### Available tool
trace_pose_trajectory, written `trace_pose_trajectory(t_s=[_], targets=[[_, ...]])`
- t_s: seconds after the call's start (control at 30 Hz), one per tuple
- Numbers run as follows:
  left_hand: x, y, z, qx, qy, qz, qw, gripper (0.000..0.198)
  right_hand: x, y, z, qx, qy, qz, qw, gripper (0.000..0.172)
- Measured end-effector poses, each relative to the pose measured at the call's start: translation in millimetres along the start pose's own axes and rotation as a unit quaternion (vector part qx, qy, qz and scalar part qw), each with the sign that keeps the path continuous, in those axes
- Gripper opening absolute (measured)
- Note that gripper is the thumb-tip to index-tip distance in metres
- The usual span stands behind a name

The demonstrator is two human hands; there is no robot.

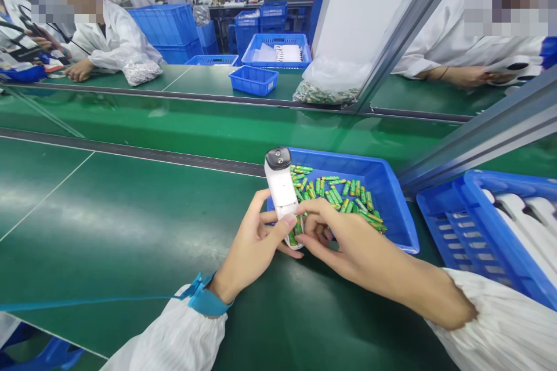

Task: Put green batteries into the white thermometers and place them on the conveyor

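Green cylindrical batteries (335,197) lying loose in blue plastic tray (391,208), on green conveyor surface (130,226). White handheld device (281,185), dark-capped at far end, tilted and gripped by left hand (248,237), just over tray's near corner. Right hand (361,243) closed in a pinch at device's lower end, fingers (315,214) against a green battery (297,226) there; exact fit hidden by fingers.

Blue crate (509,181) on green conveyor (108,232)
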State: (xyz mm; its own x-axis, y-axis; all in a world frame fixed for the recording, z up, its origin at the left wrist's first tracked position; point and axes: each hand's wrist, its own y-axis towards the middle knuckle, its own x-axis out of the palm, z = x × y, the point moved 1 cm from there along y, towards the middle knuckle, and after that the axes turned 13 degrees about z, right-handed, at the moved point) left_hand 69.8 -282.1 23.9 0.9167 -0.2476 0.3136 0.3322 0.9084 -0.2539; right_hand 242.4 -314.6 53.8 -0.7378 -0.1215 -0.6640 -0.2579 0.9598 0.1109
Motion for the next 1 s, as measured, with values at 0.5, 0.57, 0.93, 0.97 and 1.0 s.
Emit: trace_pose_trajectory(t_s=[0.5, 0.57, 0.93, 0.97, 1.0], targets=[[-3.3, 0.0, -6.5, 0.005, 0.013, 0.025, 1.0, 0.044, -2.8, 6.7, 10.4, 0.053, -0.01, 0.054, 0.997, 0.03], [-3.4, -0.1, -7.8, 0.011, 0.014, 0.02, 1.0, 0.048, -5.4, 9.4, 16.4, 0.071, -0.033, 0.065, 0.995, 0.03], [-38.0, 23.5, 3.5, 0.111, -0.023, 0.079, 0.99, 0.055, -6.1, 16.6, 93.3, 0.146, -0.23, 0.0, 0.962, 0.047], [-46.0, 35.1, 7.8, 0.122, -0.016, 0.093, 0.988, 0.056, -5.0, 18.1, 98.8, 0.137, -0.218, -0.001, 0.966, 0.045], [-54.4, 49.1, 12.9, 0.128, -0.005, 0.108, 0.986, 0.056, -3.7, 19.7, 104.2, 0.122, -0.204, 0.006, 0.971, 0.043]])
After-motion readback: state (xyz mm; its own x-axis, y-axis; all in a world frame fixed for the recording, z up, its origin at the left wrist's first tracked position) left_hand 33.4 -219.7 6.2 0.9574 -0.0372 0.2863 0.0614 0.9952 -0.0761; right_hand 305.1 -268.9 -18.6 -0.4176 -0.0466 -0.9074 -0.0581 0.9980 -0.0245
